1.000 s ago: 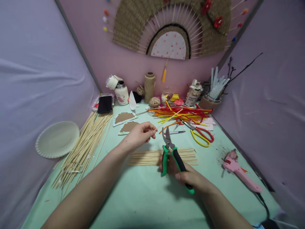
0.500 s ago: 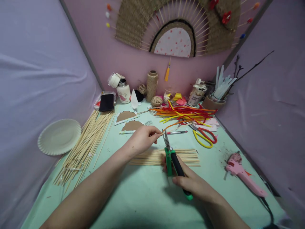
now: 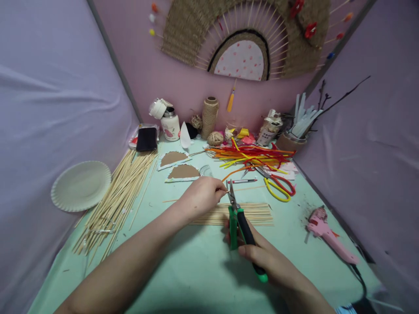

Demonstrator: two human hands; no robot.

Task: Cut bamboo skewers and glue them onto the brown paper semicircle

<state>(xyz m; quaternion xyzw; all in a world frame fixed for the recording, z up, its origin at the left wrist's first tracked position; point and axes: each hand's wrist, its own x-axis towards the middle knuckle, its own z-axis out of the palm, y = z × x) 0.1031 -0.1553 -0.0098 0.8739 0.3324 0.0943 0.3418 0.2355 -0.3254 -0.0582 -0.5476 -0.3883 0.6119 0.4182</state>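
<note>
My left hand (image 3: 204, 195) pinches a thin wooden stick (image 3: 250, 189), which extends out on both sides of the fingers. Wrapped round green-and-black cutters (image 3: 246, 231), my right hand (image 3: 262, 253) holds their blades apart, pointing up. The stick passes at the blades, close to my left fingertips. Below the hands lies a row of parallel sticks (image 3: 255, 214), partly hidden by my left hand and the cutters. An orange pipe cleaner (image 3: 234, 171) lies just above the blades, beside a pen (image 3: 242, 181).
Loose sticks (image 3: 119, 192) and a white plate (image 3: 81, 186) are at left. Two cardboard half-rounds (image 3: 183, 171) lie behind my left hand. Coloured pipe cleaners (image 3: 252, 155), scissors (image 3: 278, 187) and a pink glue gun (image 3: 332, 235) are at right. Twine (image 3: 210, 117) and a bottle (image 3: 170, 125) stand behind.
The stick now shows across the cutter blades. My left hand has shifted slightly right and down, and the cutters slightly down. The orange pipe cleaner no longer appears at my left fingertips.
</note>
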